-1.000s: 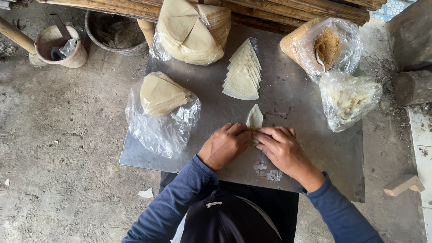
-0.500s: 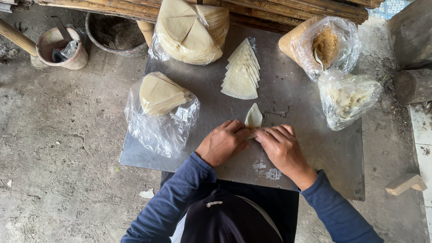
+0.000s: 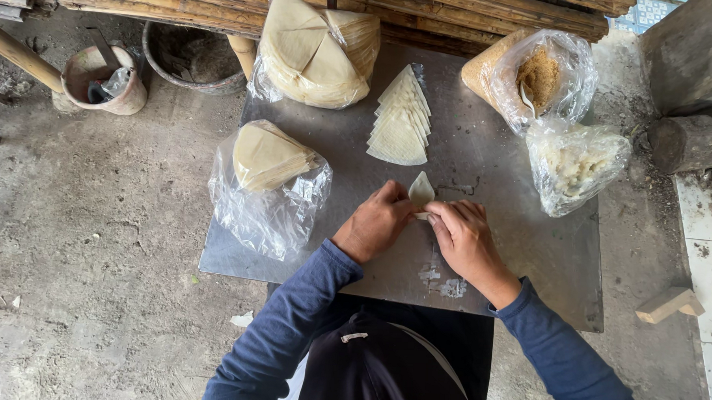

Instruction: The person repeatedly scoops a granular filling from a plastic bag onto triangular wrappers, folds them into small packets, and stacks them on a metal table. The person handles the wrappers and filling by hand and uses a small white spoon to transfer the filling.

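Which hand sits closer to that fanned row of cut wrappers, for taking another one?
Probably the left hand: it lies just below the fanned wrappers; the right hand sits farther off. Both pinch the folded wrapper.

A small, pale cream pastry wrapper (image 3: 421,191), thin and folded to a rounded point, sits on the grey metal counter (image 3: 528,253). Its tip points away from the person; its lower part is hidden under fingertips.

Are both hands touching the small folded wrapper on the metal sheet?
Touching. The head view shows the left hand and right hand pinching the folded wrapper from either side, fingertips overlapping its lower edge with no gap.
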